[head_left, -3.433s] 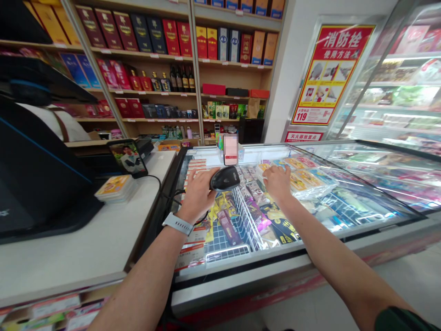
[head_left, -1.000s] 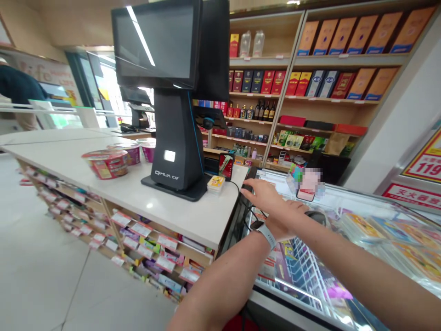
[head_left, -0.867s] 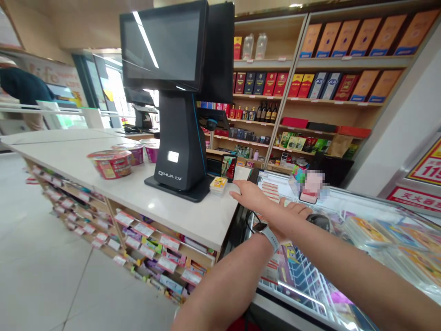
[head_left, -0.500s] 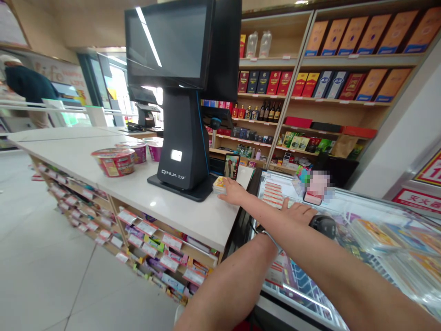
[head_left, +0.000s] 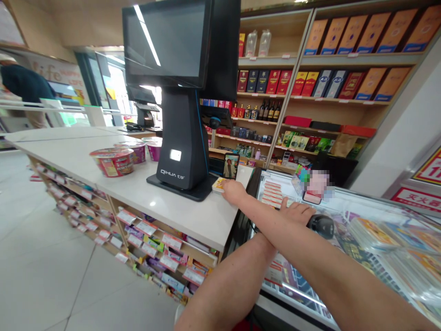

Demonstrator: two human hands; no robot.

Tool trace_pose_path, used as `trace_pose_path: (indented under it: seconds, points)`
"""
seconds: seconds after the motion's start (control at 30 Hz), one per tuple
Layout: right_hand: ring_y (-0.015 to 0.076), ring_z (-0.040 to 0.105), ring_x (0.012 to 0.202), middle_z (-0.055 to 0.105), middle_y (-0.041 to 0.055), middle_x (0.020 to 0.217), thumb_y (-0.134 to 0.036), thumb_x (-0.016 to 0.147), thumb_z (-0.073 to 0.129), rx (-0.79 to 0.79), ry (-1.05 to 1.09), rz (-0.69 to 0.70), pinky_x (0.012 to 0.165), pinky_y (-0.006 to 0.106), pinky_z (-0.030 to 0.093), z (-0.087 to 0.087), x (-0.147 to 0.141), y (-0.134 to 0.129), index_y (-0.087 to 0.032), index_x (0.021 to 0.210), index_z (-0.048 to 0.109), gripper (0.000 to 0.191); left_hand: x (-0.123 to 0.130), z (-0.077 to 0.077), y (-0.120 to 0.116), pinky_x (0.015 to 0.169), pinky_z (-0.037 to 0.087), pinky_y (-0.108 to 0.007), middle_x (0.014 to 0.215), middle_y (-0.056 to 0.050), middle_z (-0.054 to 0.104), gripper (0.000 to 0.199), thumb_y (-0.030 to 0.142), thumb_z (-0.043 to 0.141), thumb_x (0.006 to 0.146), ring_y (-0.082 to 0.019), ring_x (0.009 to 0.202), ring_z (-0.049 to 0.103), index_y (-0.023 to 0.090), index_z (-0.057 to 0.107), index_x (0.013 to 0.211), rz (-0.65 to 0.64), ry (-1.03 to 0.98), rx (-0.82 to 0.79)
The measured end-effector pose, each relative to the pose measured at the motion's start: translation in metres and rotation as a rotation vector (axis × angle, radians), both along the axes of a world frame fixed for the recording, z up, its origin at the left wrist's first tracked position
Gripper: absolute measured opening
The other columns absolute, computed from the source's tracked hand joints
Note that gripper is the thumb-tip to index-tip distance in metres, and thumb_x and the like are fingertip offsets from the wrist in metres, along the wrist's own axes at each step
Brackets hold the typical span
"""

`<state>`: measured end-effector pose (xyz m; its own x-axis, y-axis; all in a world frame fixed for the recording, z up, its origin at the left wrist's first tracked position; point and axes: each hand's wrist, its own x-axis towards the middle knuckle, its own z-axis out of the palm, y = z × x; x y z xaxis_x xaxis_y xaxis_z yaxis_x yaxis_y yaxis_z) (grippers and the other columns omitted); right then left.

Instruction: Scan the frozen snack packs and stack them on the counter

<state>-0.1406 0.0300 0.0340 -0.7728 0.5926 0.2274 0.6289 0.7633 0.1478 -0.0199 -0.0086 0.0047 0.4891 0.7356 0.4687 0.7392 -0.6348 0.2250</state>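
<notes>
The counter top (head_left: 172, 220) is smooth, pale and glossy, though stone or laminate cannot be told. The self-checkout kiosk stand (head_left: 181, 151) is matt black plastic, and its screen (head_left: 165, 46) is glossy glass. The handheld barcode scanner (head_left: 321, 226) is dark matt plastic. The stack of cards (head_left: 218, 185) has a shiny printed face. The freezer lid (head_left: 344, 204) is reflective glass, and the shelves (head_left: 320, 99) are smooth pale wood.

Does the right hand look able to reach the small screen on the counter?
Probably yes: the right hand is on the card stack, right before the small screen, with nothing else between.
</notes>
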Motion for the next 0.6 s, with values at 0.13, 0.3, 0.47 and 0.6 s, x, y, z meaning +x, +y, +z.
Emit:
trace_pose_path:
  seconds: [0.13, 0.3, 0.47, 0.6]
  points:
    - [0.0278, 0.068, 0.102, 0.071, 0.0165, 0.114, -0.024, 0.092, 0.052, 0.018, 0.012, 0.001, 0.082, 0.035, 0.053, 0.007, 0.005, -0.009, -0.012, 0.117, 0.062, 0.030, 0.001, 0.004, -0.002, 0.122, 0.016, -0.060, 0.151, -0.007, 0.047, 0.043, 0.032, 0.035, 0.100, -0.023, 0.141, 0.038, 0.024, 0.043, 0.141, 0.005, 0.030, -0.053]
    - [0.0264, 0.069, 0.098, 0.072, 0.0145, 0.107, -0.028, 0.098, 0.044, 0.020, 0.119, -0.044, 0.081, 0.034, 0.052, 0.023, 0.014, -0.016, -0.015, 0.112, 0.062, 0.027, 0.002, 0.010, -0.005, 0.122, 0.021, -0.055, 0.152, -0.005, 0.047, 0.042, 0.033, 0.033, 0.102, -0.020, 0.142, 0.037, 0.023, 0.044, 0.140, 0.039, 0.079, -0.072]
    - [0.0244, 0.067, 0.102, 0.072, 0.0129, 0.107, -0.032, 0.097, 0.045, -0.076, 0.254, -0.094, 0.082, 0.031, 0.048, 0.037, 0.028, -0.017, -0.017, 0.107, 0.064, 0.026, 0.004, 0.007, -0.001, 0.121, 0.024, -0.057, 0.150, -0.004, 0.049, 0.041, 0.033, 0.033, 0.102, -0.021, 0.140, 0.040, 0.024, 0.045, 0.140, 0.055, 0.094, -0.070]
    - [0.0225, 0.065, 0.101, 0.071, 0.0124, 0.105, -0.031, 0.096, 0.049, -0.110, 0.346, -0.074, 0.083, 0.028, 0.045, 0.044, 0.044, -0.021, -0.016, 0.097, 0.067, 0.023, 0.007, -0.009, 0.011, 0.122, 0.022, -0.056, 0.147, -0.003, 0.052, 0.040, 0.036, 0.033, 0.102, -0.020, 0.138, 0.043, 0.027, 0.046, 0.139, 0.067, 0.063, 0.007]
